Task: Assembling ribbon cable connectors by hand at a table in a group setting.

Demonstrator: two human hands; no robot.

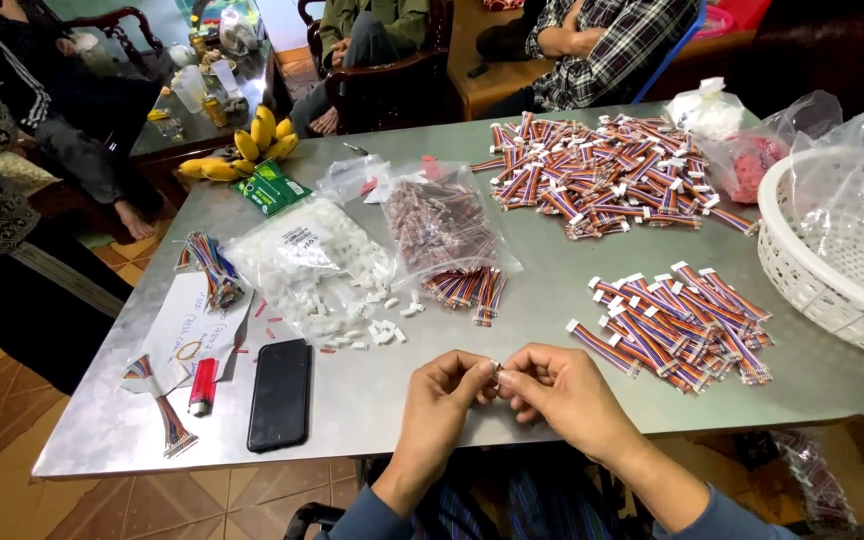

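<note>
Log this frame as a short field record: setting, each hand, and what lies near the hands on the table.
setting: grey table with people seated beyond its far side
left hand: left hand pinches a small white piece at the fingertips
right hand: right hand meets it at the same piece
near right: pile of striped wire pieces, white basket
near left: black phone, red lighter
ahead: bag of white connectors, loose ones spilled beside it

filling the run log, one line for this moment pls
left hand and right hand: pinching small white connector | nearest: ribbon cable pile | also: phone, lighter
</note>
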